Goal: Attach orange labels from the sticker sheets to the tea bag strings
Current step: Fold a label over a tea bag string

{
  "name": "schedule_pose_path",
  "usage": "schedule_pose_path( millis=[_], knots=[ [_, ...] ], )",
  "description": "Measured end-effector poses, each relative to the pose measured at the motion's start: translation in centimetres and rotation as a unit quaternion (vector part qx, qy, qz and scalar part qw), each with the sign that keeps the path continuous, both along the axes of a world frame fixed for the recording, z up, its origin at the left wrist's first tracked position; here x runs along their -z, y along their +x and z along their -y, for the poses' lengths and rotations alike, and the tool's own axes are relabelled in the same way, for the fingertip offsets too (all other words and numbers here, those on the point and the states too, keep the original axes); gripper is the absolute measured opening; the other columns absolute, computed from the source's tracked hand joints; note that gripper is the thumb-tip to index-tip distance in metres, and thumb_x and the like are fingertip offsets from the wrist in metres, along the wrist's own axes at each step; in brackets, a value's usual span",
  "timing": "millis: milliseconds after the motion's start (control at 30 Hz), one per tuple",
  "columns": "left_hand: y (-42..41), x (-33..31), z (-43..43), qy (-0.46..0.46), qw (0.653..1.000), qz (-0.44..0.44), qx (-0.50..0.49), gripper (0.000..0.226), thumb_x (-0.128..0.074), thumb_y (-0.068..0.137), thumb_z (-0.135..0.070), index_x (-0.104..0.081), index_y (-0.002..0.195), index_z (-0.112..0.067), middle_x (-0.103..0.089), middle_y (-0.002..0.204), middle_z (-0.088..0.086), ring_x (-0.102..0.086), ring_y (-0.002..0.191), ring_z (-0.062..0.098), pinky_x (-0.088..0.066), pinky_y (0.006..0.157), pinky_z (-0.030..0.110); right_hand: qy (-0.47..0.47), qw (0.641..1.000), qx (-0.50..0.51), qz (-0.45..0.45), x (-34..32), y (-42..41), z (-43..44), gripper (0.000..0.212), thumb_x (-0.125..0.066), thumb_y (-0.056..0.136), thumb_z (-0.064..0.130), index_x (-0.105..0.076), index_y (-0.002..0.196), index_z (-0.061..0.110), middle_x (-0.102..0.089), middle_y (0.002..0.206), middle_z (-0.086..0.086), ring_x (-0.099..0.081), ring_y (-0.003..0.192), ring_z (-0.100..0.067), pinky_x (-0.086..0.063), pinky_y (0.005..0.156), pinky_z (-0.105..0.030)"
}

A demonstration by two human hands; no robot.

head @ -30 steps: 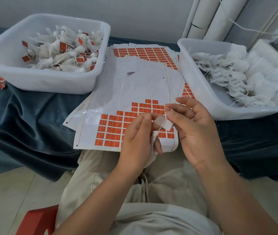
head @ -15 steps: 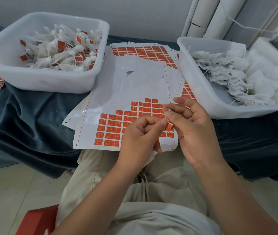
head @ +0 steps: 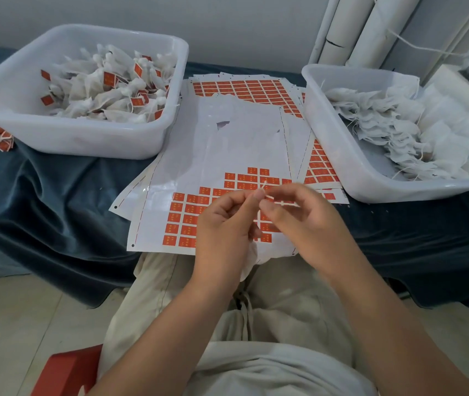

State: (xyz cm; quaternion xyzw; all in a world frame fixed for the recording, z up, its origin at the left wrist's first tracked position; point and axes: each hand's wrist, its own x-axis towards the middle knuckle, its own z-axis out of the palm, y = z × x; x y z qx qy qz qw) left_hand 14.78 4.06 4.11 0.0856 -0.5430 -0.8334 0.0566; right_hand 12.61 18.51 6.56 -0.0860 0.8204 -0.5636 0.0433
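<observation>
– What have your hands got?
– My left hand (head: 224, 227) has its fingers curled. Thumb and forefinger pinch the tea bag string (head: 265, 184) just below the centre of the frame, and a short end sticks up above my fingertips. The tea bag (head: 250, 260) itself is tucked under that palm, over my lap.
– And the other one?
– My right hand (head: 307, 221) meets it fingertip to fingertip and pinches the same string. Whether a sticker is caught between the fingertips I cannot tell, because they cover the spot.
– Where is the sheet?
– The sticker sheet (head: 213, 155) lies on the cloth-draped worktop (head: 42, 181), right behind my hands. Its orange labels (head: 183, 224) fill only the lower rows. More sheets (head: 244, 87) are fanned out beneath it, towards the top centre.
– And the other bags?
– In the upper left, a white tub (head: 90, 144) holds labelled tea bags (head: 107, 90). At the right, a second tub (head: 370, 184) holds plain tea bags (head: 399, 127), all white, with loose strings.
</observation>
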Motion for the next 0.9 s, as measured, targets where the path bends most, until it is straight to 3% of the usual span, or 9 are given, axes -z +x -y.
schedule_pose_path(
  millis=[67, 133, 267, 400, 467, 567, 667, 767, 900],
  knots=[
    [0.0, -0.2, 0.1, 0.008, 1.000, 0.010, 0.007, 0.018, -0.072, 0.097, -0.031, -0.082, 0.093, -0.017, -0.078, 0.091, 0.009, -0.071, 0.072, 0.019, -0.058, 0.070, 0.025, 0.042, 0.998, -0.012, -0.054, 0.1, 0.2, 0.3, 0.017, -0.068, 0.098, 0.049, -0.073, 0.101, 0.032, -0.076, 0.098, 0.013, -0.074, 0.094, -0.009, -0.064, 0.083, -0.033],
    [0.1, -0.5, 0.1, 0.030, 0.999, 0.023, 0.028, 0.025, -0.070, 0.097, -0.036, -0.082, 0.093, -0.015, -0.079, 0.096, 0.013, -0.077, 0.085, 0.029, -0.062, 0.078, 0.031, 0.037, 0.995, -0.013, -0.091, 0.3, 0.2, 0.5, 0.016, -0.066, 0.103, 0.036, -0.073, 0.092, 0.027, -0.075, 0.087, 0.010, -0.074, 0.085, -0.011, -0.060, 0.073, -0.025],
    [0.1, -0.9, 0.4, 0.068, 0.993, 0.077, 0.063, 0.037, -0.063, 0.100, -0.046, -0.082, 0.091, -0.015, -0.071, 0.072, 0.005, -0.066, 0.055, 0.012, -0.052, 0.056, 0.025, -0.001, 0.996, -0.007, -0.085, 0.4, 0.2, 0.2, 0.015, -0.065, 0.104, 0.028, -0.072, 0.093, 0.022, -0.075, 0.087, 0.012, -0.075, 0.083, -0.008, -0.058, 0.073, -0.019],
    [-0.2, -0.7, 0.7, 0.073, 0.994, 0.014, 0.077, 0.023, -0.070, 0.095, -0.024, -0.081, 0.098, -0.004, -0.078, 0.087, 0.010, -0.077, 0.075, 0.016, -0.059, 0.065, 0.021, -0.008, 0.997, -0.016, -0.077, 0.2, 0.2, 0.1, 0.017, -0.061, 0.105, 0.030, -0.072, 0.096, 0.020, -0.076, 0.092, 0.009, -0.075, 0.090, -0.012, -0.059, 0.079, -0.021],
    [-0.5, -0.5, 0.7, 0.062, 0.996, 0.009, 0.064, 0.022, -0.075, 0.087, -0.026, -0.081, 0.094, -0.006, -0.078, 0.094, 0.015, -0.078, 0.085, 0.024, -0.064, 0.075, 0.030, 0.008, 0.997, -0.020, -0.080, 0.2, 0.3, 0.2, 0.019, -0.057, 0.107, 0.030, -0.071, 0.098, 0.020, -0.076, 0.094, 0.008, -0.074, 0.093, -0.012, -0.060, 0.081, -0.023],
    [-0.9, 0.1, 0.9, 0.021, 0.998, -0.004, 0.051, 0.014, -0.080, 0.091, -0.029, -0.082, 0.092, -0.015, -0.078, 0.101, 0.019, -0.075, 0.100, 0.037, -0.059, 0.096, 0.049, 0.018, 0.997, -0.018, -0.074, 0.3, 0.4, 0.4, 0.022, -0.053, 0.108, 0.032, -0.069, 0.098, 0.021, -0.075, 0.094, 0.008, -0.074, 0.092, -0.011, -0.060, 0.082, -0.024],
    [-1.0, 0.5, 1.2, -0.062, 0.997, -0.018, 0.035, 0.023, -0.074, 0.086, -0.048, -0.082, 0.090, -0.027, -0.079, 0.092, 0.005, -0.075, 0.087, 0.024, -0.058, 0.087, 0.043, 0.025, 0.998, -0.011, -0.064, 0.1, 0.5, 0.5, 0.024, -0.050, 0.104, 0.039, -0.069, 0.095, 0.026, -0.074, 0.094, 0.010, -0.073, 0.088, -0.011, -0.060, 0.079, -0.024],
    [-1.0, 0.6, 1.2, -0.103, 0.994, -0.011, 0.036, 0.025, -0.070, 0.090, -0.051, -0.081, 0.094, -0.029, -0.079, 0.096, 0.006, -0.075, 0.093, 0.034, -0.061, 0.091, 0.052, 0.049, 0.996, 0.003, -0.075, 0.2, 0.4, 0.3, 0.022, -0.054, 0.107, 0.036, -0.069, 0.095, 0.026, -0.074, 0.093, 0.015, -0.073, 0.087, -0.004, -0.057, 0.075, -0.015],
    [-1.1, -1.0, 1.9, -0.143, 0.988, 0.050, -0.010, 0.021, -0.064, 0.102, -0.041, -0.078, 0.091, -0.030, -0.080, 0.087, -0.002, -0.077, 0.075, 0.013, -0.063, 0.072, 0.029, 0.054, 0.992, 0.024, -0.111, 0.2, 0.5, 0.0, 0.029, -0.052, 0.108, 0.042, -0.067, 0.087, 0.029, -0.071, 0.082, 0.016, -0.070, 0.078, -0.002, -0.051, 0.066, -0.009]
  ],
)
